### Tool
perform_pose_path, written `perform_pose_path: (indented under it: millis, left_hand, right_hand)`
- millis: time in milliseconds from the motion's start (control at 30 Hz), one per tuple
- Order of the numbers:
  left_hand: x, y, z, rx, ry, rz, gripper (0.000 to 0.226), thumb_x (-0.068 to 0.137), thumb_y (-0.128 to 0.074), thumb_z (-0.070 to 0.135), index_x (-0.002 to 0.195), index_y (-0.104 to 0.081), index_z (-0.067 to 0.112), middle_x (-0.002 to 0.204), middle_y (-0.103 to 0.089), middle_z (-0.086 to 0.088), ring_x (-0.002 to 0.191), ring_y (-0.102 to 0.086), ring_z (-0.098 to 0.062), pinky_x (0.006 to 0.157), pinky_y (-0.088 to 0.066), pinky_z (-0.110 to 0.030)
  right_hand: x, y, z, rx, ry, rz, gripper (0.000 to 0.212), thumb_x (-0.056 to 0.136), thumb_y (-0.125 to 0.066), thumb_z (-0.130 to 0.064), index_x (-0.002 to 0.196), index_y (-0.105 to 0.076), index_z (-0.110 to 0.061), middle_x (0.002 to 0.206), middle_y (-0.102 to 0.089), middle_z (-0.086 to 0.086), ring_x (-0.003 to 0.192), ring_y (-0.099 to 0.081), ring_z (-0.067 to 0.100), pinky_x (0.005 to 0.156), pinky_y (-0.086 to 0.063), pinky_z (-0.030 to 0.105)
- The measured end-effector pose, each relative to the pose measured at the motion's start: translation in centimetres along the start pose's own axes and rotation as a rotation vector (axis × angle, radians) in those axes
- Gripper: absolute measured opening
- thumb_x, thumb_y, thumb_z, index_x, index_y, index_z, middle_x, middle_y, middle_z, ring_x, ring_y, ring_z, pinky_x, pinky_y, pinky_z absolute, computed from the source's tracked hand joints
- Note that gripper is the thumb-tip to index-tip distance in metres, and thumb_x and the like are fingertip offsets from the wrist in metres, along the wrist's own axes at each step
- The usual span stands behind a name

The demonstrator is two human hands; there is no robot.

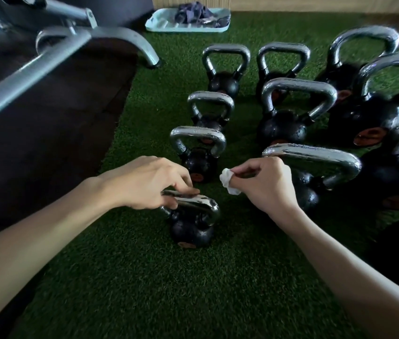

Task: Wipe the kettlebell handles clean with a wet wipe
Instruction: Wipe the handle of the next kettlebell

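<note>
Several black kettlebells with shiny chrome handles stand in rows on green turf. The nearest small kettlebell (pixel 191 232) sits in the centre foreground. My left hand (pixel 144 182) grips the left part of its handle (pixel 198 203) with curled fingers. My right hand (pixel 264 183) hovers just to the right and a little above, pinching a crumpled white wet wipe (pixel 227 181) that sticks out to the left of the fingers. The wipe is apart from the handle. Behind it stands another small kettlebell (pixel 199 162).
A larger kettlebell (pixel 313 172) stands right behind my right hand, with more to the right and back. A grey metal machine frame (pixel 71 52) on a dark mat fills the left. A light blue tray (pixel 159 23) with dark cloth lies at the back.
</note>
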State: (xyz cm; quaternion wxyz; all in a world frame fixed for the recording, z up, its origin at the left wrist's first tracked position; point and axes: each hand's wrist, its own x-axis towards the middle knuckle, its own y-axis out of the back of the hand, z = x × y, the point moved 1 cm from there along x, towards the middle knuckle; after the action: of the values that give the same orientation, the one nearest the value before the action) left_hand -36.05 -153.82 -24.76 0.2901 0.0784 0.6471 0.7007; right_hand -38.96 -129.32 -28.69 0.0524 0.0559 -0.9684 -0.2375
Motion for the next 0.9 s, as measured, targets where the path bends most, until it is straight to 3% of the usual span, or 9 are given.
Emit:
perform_pose_path:
  millis: [167, 267, 367, 500, 633, 700, 800, 900]
  left_hand:
    - [-0.7, -0.9, 0.8, -0.053, 0.019, 0.040, 0.049, 0.089, -0.073, 0.043, 0.132, -0.056, 0.059, 0.126, -0.055, 0.033, 0.105, -0.059, 0.003, 0.082, -0.050, -0.027]
    - [-1.1, -1.5, 1.0, -0.092, 0.066, 0.060, 0.049, 0.084, -0.071, 0.058, 0.131, -0.056, 0.059, 0.122, -0.053, 0.037, 0.102, -0.056, 0.010, 0.079, -0.046, -0.019]
    - [-0.6, -0.4, 0.2, -0.230, 0.152, 0.093, 0.050, 0.076, -0.066, 0.074, 0.123, -0.062, 0.058, 0.116, -0.056, 0.038, 0.090, -0.055, 0.016, 0.066, -0.039, -0.013]
    - [2.5, 3.4, -3.3, -0.347, 0.374, 0.253, 0.033, 0.076, -0.079, 0.056, 0.108, -0.072, 0.055, 0.108, -0.067, 0.031, 0.056, -0.054, -0.001, 0.053, -0.039, -0.017]
    - [5.5, 6.3, -5.6, -0.298, 0.540, 0.324, 0.028, 0.072, -0.085, 0.052, 0.099, -0.075, 0.051, 0.097, -0.073, 0.020, 0.048, -0.059, -0.015, 0.047, -0.041, -0.022]
    - [6.3, 6.9, -6.5, -0.353, 0.579, 0.375, 0.029, 0.069, -0.086, 0.055, 0.095, -0.076, 0.047, 0.088, -0.071, 0.016, 0.043, -0.057, -0.014, 0.043, -0.037, -0.019]
    - [7.4, 7.3, -7.2, -0.389, 0.559, 0.384, 0.030, 0.069, -0.088, 0.053, 0.095, -0.076, 0.046, 0.099, -0.075, 0.007, 0.039, -0.055, -0.006, 0.041, -0.031, -0.013]
    - [8.3, 6.9, -8.0, -0.438, 0.481, 0.362, 0.032, 0.073, -0.088, 0.041, 0.103, -0.077, 0.041, 0.081, -0.061, 0.029, 0.050, -0.062, -0.004, 0.045, -0.030, -0.025]
  right_hand:
    - [-0.1, -0.4, -0.7, 0.046, 0.033, -0.073, 0.018, 0.080, -0.087, -0.037, 0.068, -0.079, -0.026, 0.058, -0.072, -0.010, 0.059, -0.070, 0.013, 0.048, -0.046, 0.013]
    - [0.3, -0.5, -1.0, 0.056, 0.060, -0.100, 0.015, 0.079, -0.088, -0.034, 0.072, -0.080, -0.023, 0.059, -0.072, -0.010, 0.052, -0.065, 0.000, 0.046, -0.039, 0.007]
    - [1.6, 0.0, -1.6, 0.033, 0.124, -0.108, 0.010, 0.078, -0.088, -0.030, 0.075, -0.081, -0.023, 0.060, -0.071, -0.012, 0.051, -0.060, -0.006, 0.045, -0.038, 0.007]
    - [5.2, 1.9, -3.2, 0.019, 0.221, -0.101, 0.009, 0.079, -0.086, -0.029, 0.075, -0.081, -0.023, 0.061, -0.069, -0.015, 0.051, -0.058, -0.007, 0.046, -0.037, 0.007]
    - [8.9, 2.4, -4.2, -0.054, 0.228, -0.127, 0.008, 0.075, -0.086, -0.022, 0.071, -0.080, -0.026, 0.064, -0.070, -0.014, 0.065, -0.066, -0.002, 0.054, -0.051, 0.018]
    - [10.7, 2.3, -4.4, -0.086, 0.227, -0.169, 0.008, 0.074, -0.086, -0.027, 0.070, -0.080, -0.026, 0.064, -0.071, -0.011, 0.064, -0.067, 0.002, 0.057, -0.054, 0.022]
    - [13.9, 1.6, -4.8, -0.170, 0.266, -0.221, 0.005, 0.075, -0.085, -0.028, 0.074, -0.081, -0.024, 0.065, -0.073, -0.009, 0.062, -0.067, 0.002, 0.058, -0.054, 0.019]
    - [16.7, -0.2, -5.1, -0.298, 0.288, -0.305, 0.003, 0.075, -0.080, -0.020, 0.076, -0.082, -0.022, 0.067, -0.072, -0.010, 0.065, -0.066, 0.000, 0.064, -0.055, 0.020]
